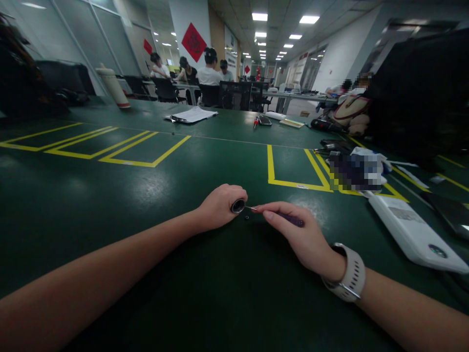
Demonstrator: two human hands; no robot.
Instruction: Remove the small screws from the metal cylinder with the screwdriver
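Note:
My left hand point(220, 205) is closed around a short, dark cylindrical part with a shiny metal rim point(238, 206), its round opening turned toward me. In my right hand point(300, 234) lies a screwdriver point(291, 219) with a dark purple handle, held between thumb and fingers. Its thin metal shaft points left and its tip is at the rim of the cylindrical part; whether it touches or goes inside, I cannot tell. Just below the shaft, a tiny dark ring-shaped piece point(246, 217) sits on the green table point(164, 303). A light watch strap is on my right wrist.
Yellow tape outlines point(298, 186) mark the table. A white power bank-like device point(414, 234) lies at right, near a partly blurred pile point(366, 166). Farther back are a clipboard with paper point(194, 114), a red-tipped tool point(256, 122) and a tall cup point(114, 88). Several people sit beyond.

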